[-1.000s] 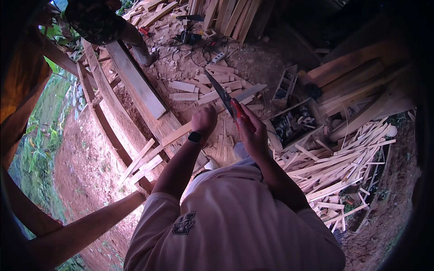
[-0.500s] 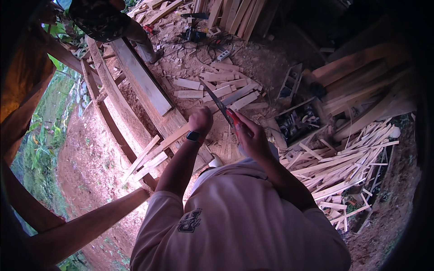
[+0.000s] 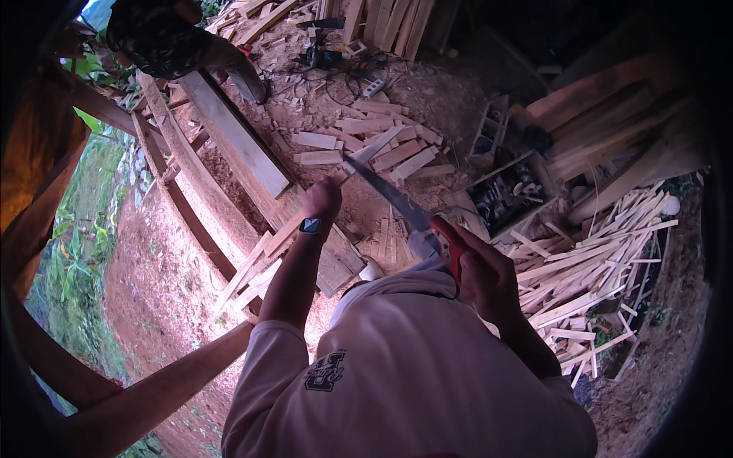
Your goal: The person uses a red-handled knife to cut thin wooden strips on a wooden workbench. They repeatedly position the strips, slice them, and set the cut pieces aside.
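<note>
My left hand [image 3: 321, 200], with a dark watch on its wrist, is closed around a long, thin wooden strip [image 3: 378, 146]. The strip slants from the lower left, through my fist, toward the upper right. My right hand [image 3: 489, 276] grips a handsaw [image 3: 391, 197] by its red handle, close to my body. The saw blade points up and left, and its tip is near the strip just right of my left fist. Whether the teeth touch the wood I cannot tell. Below the fist lies a wooden plank bench [image 3: 341, 259], with several pale strips [image 3: 256, 284] beside it.
A thick board [image 3: 237, 141] rests on the bench. Cut wood pieces [image 3: 317, 140] lie beyond, near a power strip [image 3: 373, 88]. At right are a tool box [image 3: 508, 195] and a heap of strips [image 3: 588, 267]. Another person [image 3: 160, 38] stands at the upper left.
My right hand has drawn the saw back, down and to the right, so more blade shows. My left hand has shifted slightly left with the strip.
</note>
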### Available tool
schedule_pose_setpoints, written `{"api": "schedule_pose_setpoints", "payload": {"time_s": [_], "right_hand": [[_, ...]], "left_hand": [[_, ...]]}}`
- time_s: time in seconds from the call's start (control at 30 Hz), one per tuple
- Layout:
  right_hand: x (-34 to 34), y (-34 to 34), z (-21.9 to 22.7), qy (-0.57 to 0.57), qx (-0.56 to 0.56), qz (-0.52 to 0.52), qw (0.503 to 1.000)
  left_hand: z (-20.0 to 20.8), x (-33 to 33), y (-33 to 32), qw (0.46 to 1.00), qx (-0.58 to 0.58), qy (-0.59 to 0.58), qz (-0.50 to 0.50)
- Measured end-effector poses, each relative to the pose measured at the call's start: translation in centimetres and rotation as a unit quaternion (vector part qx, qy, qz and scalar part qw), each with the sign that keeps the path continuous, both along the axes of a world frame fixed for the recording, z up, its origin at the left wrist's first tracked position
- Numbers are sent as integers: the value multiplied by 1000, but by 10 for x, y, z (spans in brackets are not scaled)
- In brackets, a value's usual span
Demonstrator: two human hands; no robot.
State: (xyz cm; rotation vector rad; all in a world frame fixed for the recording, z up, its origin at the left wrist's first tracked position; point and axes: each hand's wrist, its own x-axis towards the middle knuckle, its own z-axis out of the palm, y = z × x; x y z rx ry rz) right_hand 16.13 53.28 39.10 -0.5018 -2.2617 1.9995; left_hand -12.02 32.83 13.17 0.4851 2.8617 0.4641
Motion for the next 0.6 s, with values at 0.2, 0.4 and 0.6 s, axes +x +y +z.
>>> {"api": "schedule_pose_setpoints", "payload": {"time_s": [0.2, 0.4, 0.6], "right_hand": [[-56, -4, -34, -1, 15, -54, 998], [-147, -14, -113, 44, 42, -80, 995], [-163, -19, -149, 40, 72, -69, 994]], "left_hand": [[27, 16, 23, 999, 11, 15, -39], [37, 32, 42, 998, 4, -23, -62], [32, 39, 38, 998, 12, -17, -64]]}}
